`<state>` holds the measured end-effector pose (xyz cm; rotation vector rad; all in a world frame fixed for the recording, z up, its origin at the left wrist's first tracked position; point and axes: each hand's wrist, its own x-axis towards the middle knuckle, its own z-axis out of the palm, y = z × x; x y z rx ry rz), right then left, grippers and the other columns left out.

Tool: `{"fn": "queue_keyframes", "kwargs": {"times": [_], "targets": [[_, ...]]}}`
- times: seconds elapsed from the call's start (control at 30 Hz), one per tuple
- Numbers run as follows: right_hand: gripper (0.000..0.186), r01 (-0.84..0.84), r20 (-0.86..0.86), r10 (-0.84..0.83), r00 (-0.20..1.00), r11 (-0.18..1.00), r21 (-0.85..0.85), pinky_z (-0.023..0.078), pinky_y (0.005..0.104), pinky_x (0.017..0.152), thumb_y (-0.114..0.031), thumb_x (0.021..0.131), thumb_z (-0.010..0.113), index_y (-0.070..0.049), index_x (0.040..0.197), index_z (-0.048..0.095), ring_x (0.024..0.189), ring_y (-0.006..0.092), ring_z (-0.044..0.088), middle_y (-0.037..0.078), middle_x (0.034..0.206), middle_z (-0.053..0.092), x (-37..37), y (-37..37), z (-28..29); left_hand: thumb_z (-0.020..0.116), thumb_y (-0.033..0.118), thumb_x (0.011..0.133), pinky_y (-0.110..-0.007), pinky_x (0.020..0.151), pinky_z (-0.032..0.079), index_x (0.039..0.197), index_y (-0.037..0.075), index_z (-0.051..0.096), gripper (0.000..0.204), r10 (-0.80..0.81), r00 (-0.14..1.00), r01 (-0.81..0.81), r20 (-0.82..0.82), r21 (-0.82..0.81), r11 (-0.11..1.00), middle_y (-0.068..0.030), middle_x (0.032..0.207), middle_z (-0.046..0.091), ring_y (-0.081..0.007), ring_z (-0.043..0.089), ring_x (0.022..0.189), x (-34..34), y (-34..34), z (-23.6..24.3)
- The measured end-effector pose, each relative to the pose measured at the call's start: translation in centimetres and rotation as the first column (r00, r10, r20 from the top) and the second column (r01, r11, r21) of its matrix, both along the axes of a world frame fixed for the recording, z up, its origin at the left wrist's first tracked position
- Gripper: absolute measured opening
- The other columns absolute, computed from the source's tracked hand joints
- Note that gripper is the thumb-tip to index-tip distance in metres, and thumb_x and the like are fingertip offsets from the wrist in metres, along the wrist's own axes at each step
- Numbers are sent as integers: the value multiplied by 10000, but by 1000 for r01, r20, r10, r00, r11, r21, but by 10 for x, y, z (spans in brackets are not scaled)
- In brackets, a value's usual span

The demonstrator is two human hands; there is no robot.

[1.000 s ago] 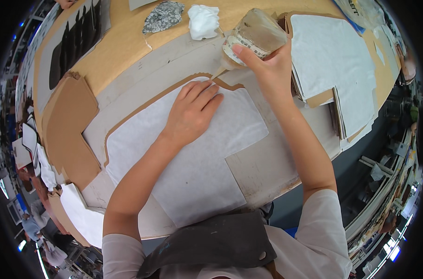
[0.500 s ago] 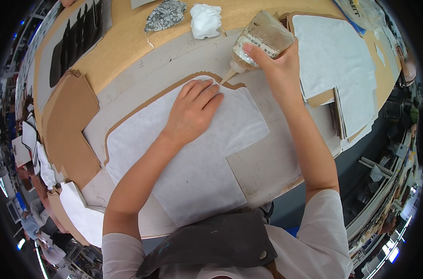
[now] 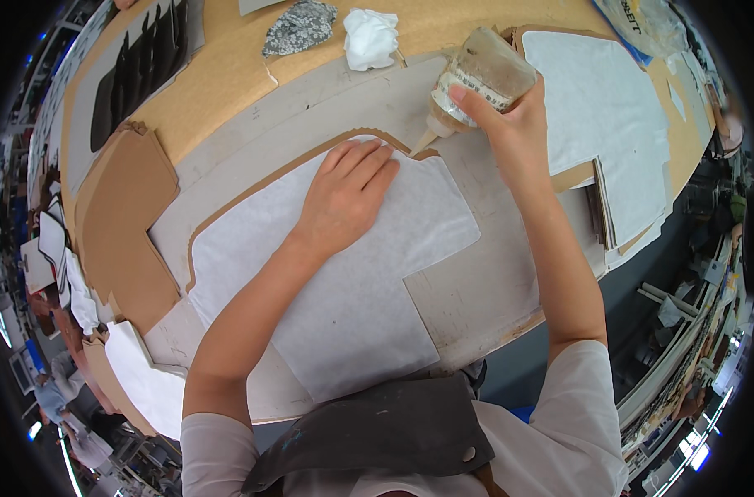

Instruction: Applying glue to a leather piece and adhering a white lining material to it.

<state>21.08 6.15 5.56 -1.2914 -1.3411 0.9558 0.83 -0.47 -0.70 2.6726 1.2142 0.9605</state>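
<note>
My left hand (image 3: 344,199) lies flat with its fingers stretched out, pressing on a white sheet-like piece (image 3: 344,306) cut with a stepped outline. Along the far side, a narrow brown border (image 3: 257,184) shows past the white piece, its edge finely scalloped. My right hand (image 3: 518,132) grips a translucent squeeze bottle (image 3: 499,68), tilted nozzle-down. The nozzle's tip sits at the brown border, just right of my left fingertips. Whether liquid is coming out is too small to tell. A grey board (image 3: 485,290) lies beneath the piece.
Brown cut pieces (image 3: 116,215) lie at the left, with white ones (image 3: 137,377) nearer me. A stack of white pieces (image 3: 592,91) stands at the right. Crumpled white cloth (image 3: 370,40), a grey speckled scrap (image 3: 301,29) and black strips (image 3: 141,70) lie along the far side.
My right hand has moved the bottle slightly right and nearer, so its tip has shifted right along the brown border. My left hand has stayed in place.
</note>
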Motion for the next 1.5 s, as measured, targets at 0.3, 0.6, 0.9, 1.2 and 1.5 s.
{"fn": "queue_keyframes", "kwargs": {"times": [0.3, 0.6, 0.9, 1.2, 1.5], "targets": [[535, -56, -349, 48, 936, 998, -12, 516, 343, 857, -200, 810, 701, 42, 1218, 454, 1022, 223, 618, 147, 1137, 598, 41, -15, 46, 632, 34, 713, -447, 945, 386, 1069, 33, 641, 356, 168, 982, -171, -89, -24, 985, -65, 1215, 590, -308, 488, 1170, -1, -3, 6], [520, 29, -629, -113, 769, 989, -143, 423, 492, 985, -236, 909, 586, 21, 1322, 401, 1192, 356, 504, 198, 1269, 513, 134, -72, 56, 596, 314, 878, -496, 1061, 268, 1237, 149, 584, 395, 163, 952, -199, -259, -118, 973, 19, 1374, 489, -304, 345, 1317, -4, -2, 4], [686, -47, 233, 150, 961, 917, -396, 469, 311, 861, -172, 715, 766, 17, 1273, 416, 971, 190, 592, 112, 1085, 591, 115, -122, 55, 576, 334, 897, -515, 1066, 253, 1274, 156, 561, 417, 198, 941, -235, -275, -111, 966, -6, 1449, 400, -342, 306, 1330, -16, -1, 7], [775, 37, 740, 375, 558, 880, -473, 484, 389, 829, -182, 667, 789, 22, 1301, 393, 945, 356, 595, 186, 1085, 589, 111, -138, 42, 547, 369, 913, -517, 1093, 215, 1307, 181, 534, 437, 406, 844, -466, -350, -104, 879, -5, 1466, 379, -327, 282, 1352, -33, -6, 7], [535, -355, 774, 247, 583, 935, -31, 390, 427, 973, -88, 811, 661, 31, 1290, 454, 1181, 380, 449, 205, 1279, 484, 23, -109, 33, 547, 348, 916, -510, 1101, 207, 1336, 92, 482, 496, 404, 850, -474, -340, -154, 867, -21, 1467, 374, -320, 272, 1357, -56, -33, 7]]}}
